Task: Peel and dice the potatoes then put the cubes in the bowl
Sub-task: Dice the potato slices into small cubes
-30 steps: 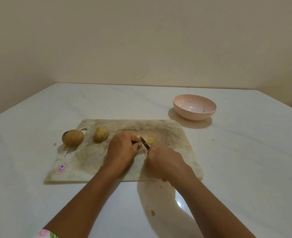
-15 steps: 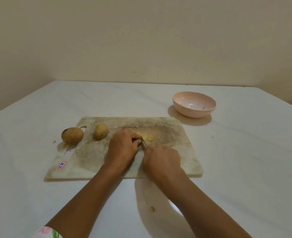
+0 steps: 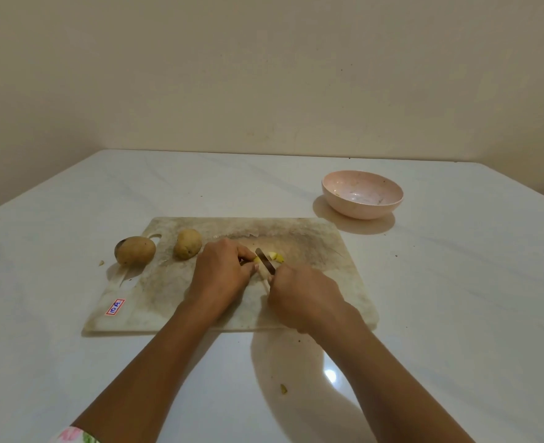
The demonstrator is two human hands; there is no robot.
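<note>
right hand [image 3: 302, 298] gripping a small dark-bladed knife [image 3: 265, 260], left hand [image 3: 221, 276] pinching a yellow peeled potato piece [image 3: 258, 259] on the worn pale cutting board [image 3: 328, 251], two unpeeled brown potatoes [image 3: 134, 250] at its left end, round pink bowl [image 3: 362, 194] well apart on the white table [image 3: 456, 282]

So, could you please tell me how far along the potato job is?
Early on. Done: a few yellow cut pieces lie on the cutting board. In hand: the left hand holds the peeled potato while the right hand slices it with the knife. Left: the larger unpeeled potato and the smaller unpeeled potato wait at the board's left end, and the pink bowl shows no cubes.
</note>
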